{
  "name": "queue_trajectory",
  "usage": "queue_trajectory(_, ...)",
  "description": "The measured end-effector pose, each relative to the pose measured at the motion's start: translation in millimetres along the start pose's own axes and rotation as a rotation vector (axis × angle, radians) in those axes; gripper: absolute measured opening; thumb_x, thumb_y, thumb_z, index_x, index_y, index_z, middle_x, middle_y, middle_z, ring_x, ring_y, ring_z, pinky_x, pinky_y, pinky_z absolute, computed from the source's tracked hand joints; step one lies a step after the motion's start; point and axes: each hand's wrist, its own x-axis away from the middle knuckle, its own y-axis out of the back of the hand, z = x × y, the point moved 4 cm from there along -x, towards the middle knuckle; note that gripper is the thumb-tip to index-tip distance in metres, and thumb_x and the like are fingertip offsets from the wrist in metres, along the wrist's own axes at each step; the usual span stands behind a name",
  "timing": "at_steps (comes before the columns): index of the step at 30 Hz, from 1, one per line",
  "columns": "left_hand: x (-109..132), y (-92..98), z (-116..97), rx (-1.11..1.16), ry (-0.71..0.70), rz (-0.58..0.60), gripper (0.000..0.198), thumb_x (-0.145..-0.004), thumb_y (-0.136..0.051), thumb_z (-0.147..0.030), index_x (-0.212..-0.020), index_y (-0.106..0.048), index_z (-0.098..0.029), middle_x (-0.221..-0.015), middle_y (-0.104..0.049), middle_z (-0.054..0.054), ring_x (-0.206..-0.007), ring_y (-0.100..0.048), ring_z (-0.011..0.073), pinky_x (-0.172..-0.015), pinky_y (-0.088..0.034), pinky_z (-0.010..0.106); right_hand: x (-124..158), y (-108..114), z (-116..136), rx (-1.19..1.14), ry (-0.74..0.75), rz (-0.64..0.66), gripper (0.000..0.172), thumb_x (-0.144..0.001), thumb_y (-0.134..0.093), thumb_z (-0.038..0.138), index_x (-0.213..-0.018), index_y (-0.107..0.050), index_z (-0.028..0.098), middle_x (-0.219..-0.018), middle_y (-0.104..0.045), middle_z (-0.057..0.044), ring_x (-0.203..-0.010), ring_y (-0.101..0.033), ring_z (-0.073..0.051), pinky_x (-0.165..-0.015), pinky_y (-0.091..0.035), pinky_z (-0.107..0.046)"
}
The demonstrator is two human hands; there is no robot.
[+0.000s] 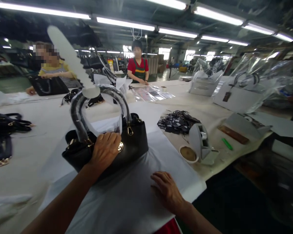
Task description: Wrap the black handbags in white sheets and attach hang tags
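A black handbag [136,139] stands on a large white sheet [136,188]; its two arched handles [75,113] are wrapped in clear film. My left hand [106,148] grips the upper front of the bag beside a round gold emblem [120,147], fingers bent over the top edge; the fingertips are partly hidden. A gold clasp [129,130] hangs at the right handle's base. To the bag's right, my right hand [167,190] is low over the sheet, holding nothing, its fingers loosely bent and apart.
Black tags [179,122] lie heaped at right, near a tape dispenser [200,143], a tape roll [188,153] and a green object [227,143]. Film-covered white bags [239,94] stand farther right. Black straps [7,125] lie left. Two people [138,66] work across the table.
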Motion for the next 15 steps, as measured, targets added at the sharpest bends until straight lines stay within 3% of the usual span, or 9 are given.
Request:
queue_trajectory(3,0,-4.8,-1,-0.004,0.013,-0.014,0.017,-0.084,-0.046,-0.005,-0.084,-0.062,-0.008,-0.065,-0.053,0.005,-0.064,-0.05,0.0217,-0.058,-0.035,0.035,42,21,5,0.141,0.031,0.01,0.031,-0.09,-0.049,0.02,-0.12,-0.052,0.013,-0.112,-0.061,-0.015,-0.111,-0.055,-0.025,-0.091,-0.048,-0.044)
queue_trajectory(7,-1,-12.4,-2,0.009,0.02,-0.015,0.021,-0.084,-0.042,-0.004,-0.079,-0.062,-0.01,-0.063,-0.052,0.006,-0.063,-0.049,0.0222,-0.058,-0.033,0.035,62,12,34,0.252,0.123,0.101,0.035,-0.088,-0.052,0.024,-0.121,-0.054,0.015,-0.121,-0.059,-0.015,-0.119,-0.05,-0.03,-0.094,-0.046,-0.051)
queue_trajectory(10,-1,-15.7,-1,0.016,0.038,-0.014,0.022,-0.086,-0.042,-0.004,-0.078,-0.061,-0.01,-0.063,-0.053,0.006,-0.062,-0.049,0.022,-0.059,-0.033,0.035,39,-12,57,0.139,0.153,0.148,0.035,-0.088,-0.051,0.022,-0.121,-0.054,0.015,-0.122,-0.059,-0.014,-0.119,-0.05,-0.028,-0.096,-0.045,-0.049)
queue_trajectory(15,1,-17.9,-3,0.033,0.066,0.031,0.024,-0.089,-0.038,-0.007,-0.08,-0.059,-0.011,-0.066,-0.053,0.005,-0.065,-0.05,0.0215,-0.061,-0.034,0.035,-41,-63,69,-0.087,0.097,0.186,0.032,-0.09,-0.05,0.023,-0.12,-0.054,0.013,-0.117,-0.062,-0.012,-0.112,-0.053,-0.025,-0.096,-0.045,-0.042)
